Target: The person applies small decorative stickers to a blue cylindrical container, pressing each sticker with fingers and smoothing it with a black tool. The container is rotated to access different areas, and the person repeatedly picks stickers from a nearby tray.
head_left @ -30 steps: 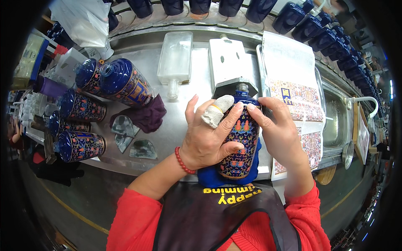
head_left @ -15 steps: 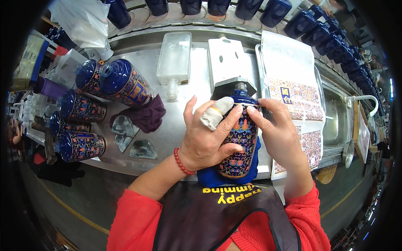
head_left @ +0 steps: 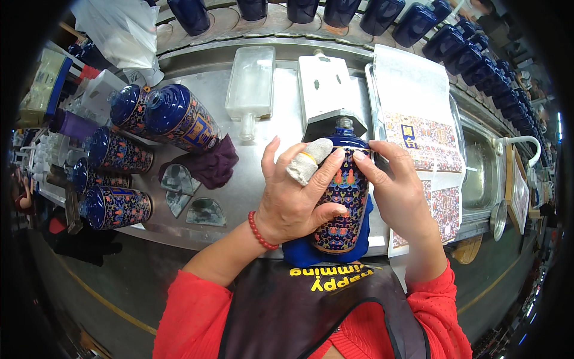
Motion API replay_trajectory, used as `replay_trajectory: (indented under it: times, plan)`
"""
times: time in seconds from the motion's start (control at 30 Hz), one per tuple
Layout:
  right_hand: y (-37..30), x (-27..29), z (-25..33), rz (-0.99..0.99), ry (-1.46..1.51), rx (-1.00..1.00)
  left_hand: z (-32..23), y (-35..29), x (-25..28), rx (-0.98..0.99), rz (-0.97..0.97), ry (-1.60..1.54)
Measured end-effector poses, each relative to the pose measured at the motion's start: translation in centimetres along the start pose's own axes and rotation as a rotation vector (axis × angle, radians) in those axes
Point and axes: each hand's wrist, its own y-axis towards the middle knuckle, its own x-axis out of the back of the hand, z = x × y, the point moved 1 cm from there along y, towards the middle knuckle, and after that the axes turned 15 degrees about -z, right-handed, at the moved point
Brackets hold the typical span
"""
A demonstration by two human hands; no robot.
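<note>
A dark blue glass bottle (head_left: 342, 206) covered in a colourful floral pattern lies in front of me, its neck pointing away. Beneath it is a blue cloth (head_left: 302, 253). My left hand (head_left: 293, 200) grips the bottle's left side, index fingertip near the shoulder and thumb lower on the body. Pale fabric finger covers (head_left: 308, 161) sit on two of its fingers. From the right, my right hand (head_left: 409, 191) holds the shoulder with thumb and fingers. Just past the neck stands a white block (head_left: 324, 87) with a dark front edge.
Several patterned bottles (head_left: 182, 116) stand at left beside a purple cloth (head_left: 209, 164) and dark flat scrapers (head_left: 205, 212). A clear bottle (head_left: 251, 81) lies behind. Patterned sheets (head_left: 439, 143) lie at right, near a sink (head_left: 481, 185). Plain blue bottles (head_left: 302, 9) line a conveyor (head_left: 251, 33).
The plain blue bottles on the conveyor have shifted to the right. My hands keep nearly the same hold on the patterned bottle.
</note>
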Motion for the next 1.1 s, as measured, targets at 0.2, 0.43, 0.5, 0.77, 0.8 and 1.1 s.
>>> replay_trajectory:
  times: [0.2, 0.43, 0.5, 0.77, 0.8, 1.1]
  plan:
    - [-0.4, -0.1, 0.0, -0.002, 0.02, -0.079, 0.2, -0.1, 0.1, -0.022, -0.006, 0.012]
    - [-0.3, 0.0, 0.0, 0.01, -0.012, -0.036, 0.0, -0.1, 0.1, -0.01, -0.013, 0.022]
    - [-0.3, 0.1, 0.0, 0.019, -0.019, -0.03, -0.1, -0.1, 0.1, -0.014, -0.014, 0.033]
    - [0.0, -0.1, -0.4, -0.04, 0.044, -0.047, 0.1, 0.2, 0.2, -0.033, -0.027, 0.045]
    - [0.0, 0.0, -0.5, -0.058, 0.049, -0.073, 0.2, 0.3, 0.2, 0.003, -0.033, 0.001]
    - [-0.1, 1.7, -0.9, -0.161, 0.337, -0.573, 1.6, 2.8, -0.4, 0.237, -0.05, -0.343]
